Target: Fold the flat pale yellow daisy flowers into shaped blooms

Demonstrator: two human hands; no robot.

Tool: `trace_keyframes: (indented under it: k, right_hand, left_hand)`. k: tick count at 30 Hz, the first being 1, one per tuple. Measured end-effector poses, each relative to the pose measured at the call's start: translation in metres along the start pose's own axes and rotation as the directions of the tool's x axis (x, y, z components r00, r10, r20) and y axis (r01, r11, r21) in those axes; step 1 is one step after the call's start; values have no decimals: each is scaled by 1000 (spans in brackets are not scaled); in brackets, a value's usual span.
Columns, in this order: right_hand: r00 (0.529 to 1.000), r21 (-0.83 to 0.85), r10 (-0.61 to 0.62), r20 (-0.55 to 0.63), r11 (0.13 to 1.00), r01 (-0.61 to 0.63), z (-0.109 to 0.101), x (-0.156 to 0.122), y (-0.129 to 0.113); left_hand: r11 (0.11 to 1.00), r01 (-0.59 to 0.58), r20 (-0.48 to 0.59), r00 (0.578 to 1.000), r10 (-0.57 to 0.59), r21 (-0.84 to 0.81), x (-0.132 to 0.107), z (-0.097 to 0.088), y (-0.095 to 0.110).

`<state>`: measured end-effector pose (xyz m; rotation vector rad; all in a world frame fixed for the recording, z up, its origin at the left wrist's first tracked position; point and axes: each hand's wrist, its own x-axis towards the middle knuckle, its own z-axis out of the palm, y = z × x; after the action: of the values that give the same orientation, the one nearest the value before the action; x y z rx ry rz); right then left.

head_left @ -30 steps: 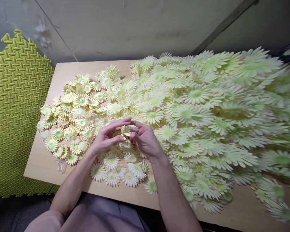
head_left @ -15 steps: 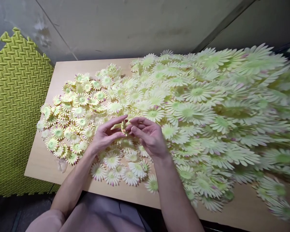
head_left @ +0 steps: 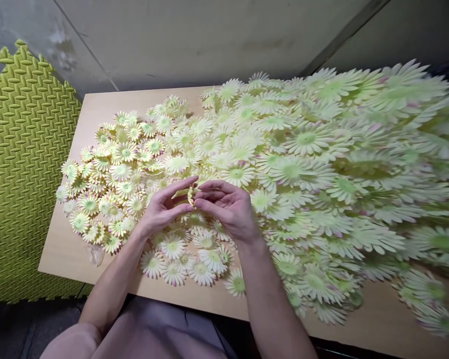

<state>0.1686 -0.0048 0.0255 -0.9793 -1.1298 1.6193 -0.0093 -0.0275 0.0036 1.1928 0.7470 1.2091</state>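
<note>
Between my hands an artificial daisy head (head_left: pixel 190 195) is held up edge-on, its petals seen from the side. My left hand (head_left: pixel 163 205) is curled round it from the left, with the thumb at its lower edge and the fingers at its upper edge. From the right, my right hand (head_left: pixel 229 208) pinches at it, thumb and fingertips touching or very close to the petals. Pale yellow-green daisy heads (head_left: pixel 209 257) with pinkish tips lie loose just below my hands. Behind them spreads a thick heap of the same flower heads (head_left: pixel 235 174).
The flower heads cover much of the wooden table (head_left: pixel 75 257), piled highest toward the right (head_left: pixel 344 189). A small clear plastic scrap (head_left: pixel 96 254) lies near the left front. A yellow-green foam mat (head_left: pixel 26 184) stands at the left, and a grey wall (head_left: pixel 194 45) runs behind.
My right thumb has straightened and come in against the lower edge of the daisy head. My left hand has stayed nearly still.
</note>
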Motion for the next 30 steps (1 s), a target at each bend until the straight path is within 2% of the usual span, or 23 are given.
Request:
trace_keyframes:
  k: [5, 19, 26, 30]
  right_hand:
    - [999, -13, 4, -36, 1000, -5, 2, 0, -2]
    - [999, -78, -45, -17, 996, 44, 1, -1, -2]
    - [998, -84, -54, -41, 995, 51, 3, -1, -1]
    - [997, -56, -37, -64, 998, 33, 4, 1, -1]
  left_hand:
    - [1000, 3, -5, 1000, -3, -9, -1, 0, 0]
    - [1000, -29, -32, 999, 29, 12, -1, 0, 2]
    - [998, -61, 38, 997, 61, -7, 0, -1, 0]
    - [999, -40, 41, 998, 41, -26, 0, 0, 4]
